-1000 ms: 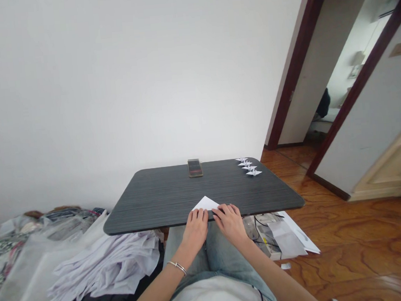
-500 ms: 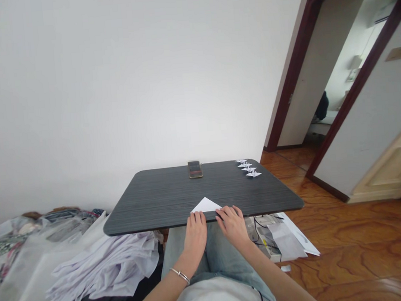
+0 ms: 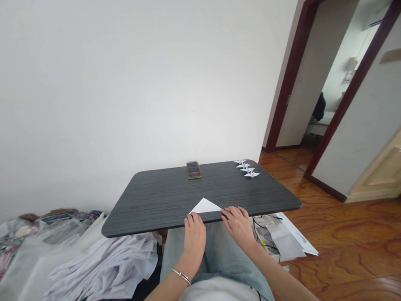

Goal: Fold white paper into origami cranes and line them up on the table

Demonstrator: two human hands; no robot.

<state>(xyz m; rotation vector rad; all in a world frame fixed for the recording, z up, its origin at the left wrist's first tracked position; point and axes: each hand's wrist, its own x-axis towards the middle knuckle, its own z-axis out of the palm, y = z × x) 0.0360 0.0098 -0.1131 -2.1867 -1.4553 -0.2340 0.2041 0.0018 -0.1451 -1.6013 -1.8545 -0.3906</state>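
A white sheet of paper folded into a triangle (image 3: 205,206) lies at the near edge of the dark table, its point facing away from me. My left hand (image 3: 194,235) presses its left corner, fingers close together over the table edge. At the right corner, my right hand (image 3: 238,227) rests with bent fingers, the fingertips touching the paper. The finger undersides are hidden. Several white folded paper cranes (image 3: 247,170) stand in a row at the table's far right.
The dark wood-grain table (image 3: 155,196) stands against a white wall. A phone (image 3: 194,170) leans at its back edge. Piled white cloth (image 3: 101,267) lies at lower left. Papers (image 3: 287,241) and cables are below the table at right, beside the wooden floor (image 3: 363,244).
My right hand has slid rightward along the paper's near edge to its corner, baring more of the triangle. My left hand stays at the left corner. The view has shifted slightly.
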